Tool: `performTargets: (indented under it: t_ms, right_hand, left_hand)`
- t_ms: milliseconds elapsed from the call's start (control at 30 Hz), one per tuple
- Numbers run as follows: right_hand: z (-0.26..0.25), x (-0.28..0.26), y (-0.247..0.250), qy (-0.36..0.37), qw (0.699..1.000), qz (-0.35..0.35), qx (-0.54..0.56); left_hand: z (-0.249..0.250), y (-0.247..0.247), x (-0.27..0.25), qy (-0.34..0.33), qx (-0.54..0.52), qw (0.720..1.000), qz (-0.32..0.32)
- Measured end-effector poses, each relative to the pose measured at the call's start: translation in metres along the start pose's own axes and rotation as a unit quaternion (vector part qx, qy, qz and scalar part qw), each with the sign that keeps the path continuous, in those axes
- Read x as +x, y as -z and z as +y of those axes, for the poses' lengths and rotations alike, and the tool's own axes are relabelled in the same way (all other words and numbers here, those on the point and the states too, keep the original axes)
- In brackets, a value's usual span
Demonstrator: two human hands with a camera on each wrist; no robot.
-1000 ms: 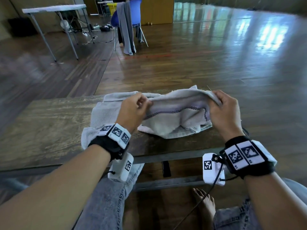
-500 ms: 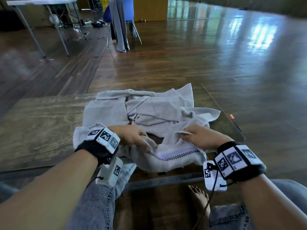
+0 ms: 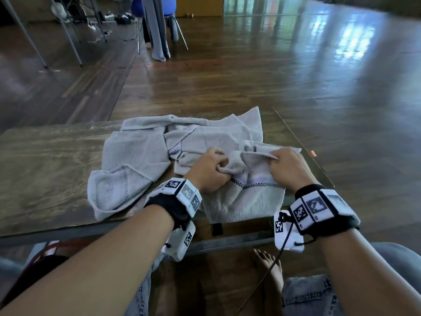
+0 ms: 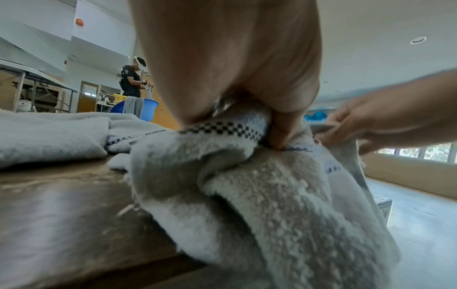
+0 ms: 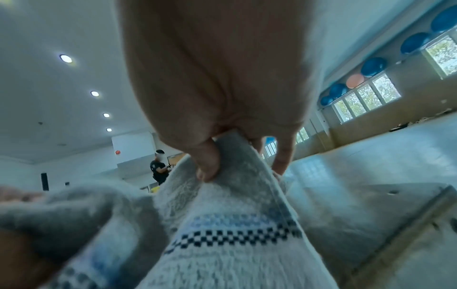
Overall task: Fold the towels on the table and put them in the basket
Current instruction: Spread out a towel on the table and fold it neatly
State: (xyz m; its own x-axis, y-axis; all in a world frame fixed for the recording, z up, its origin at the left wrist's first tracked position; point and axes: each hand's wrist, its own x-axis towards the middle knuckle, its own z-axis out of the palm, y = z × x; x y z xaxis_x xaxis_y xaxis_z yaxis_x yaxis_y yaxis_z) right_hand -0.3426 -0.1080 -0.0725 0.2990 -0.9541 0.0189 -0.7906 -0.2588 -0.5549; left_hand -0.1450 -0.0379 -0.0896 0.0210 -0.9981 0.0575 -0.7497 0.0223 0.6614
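Both hands pinch the near checker-banded towel [image 3: 246, 197]: left hand [image 3: 206, 172] bunching, right hand [image 3: 288, 166] apparently at an edge; band runs left-right between them.

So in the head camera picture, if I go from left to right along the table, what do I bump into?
Bare wooden table → the flat grey towel hanging a little over the near edge → the left hand gripping the striped towel → the right hand pinching the same striped towel.

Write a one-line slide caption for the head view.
Both hands, left and right, grip a grey towel at the near edge of a wooden table.
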Motion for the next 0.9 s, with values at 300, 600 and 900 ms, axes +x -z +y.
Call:
performTargets:
  t_ms: [300,600,900]
  right_hand:
    - [-0.048,-0.013,0.008,0.223,0.894,0.001,0.388]
    - [-0.052,-0.003,-0.050,0.112,0.964,-0.182,0.157]
    - [-0.101,0.000,-0.025,0.160,0.943,-0.115,0.270]
  left_hand:
    - [0.018,0.037,-0.010,-0.021,-0.266,0.960,0.084]
    - [-0.022,0.049,-0.029,0.068,-0.157,0.984,0.041]
    - [-0.025,0.078,-0.030,0.099,-0.283,0.954,0.001]
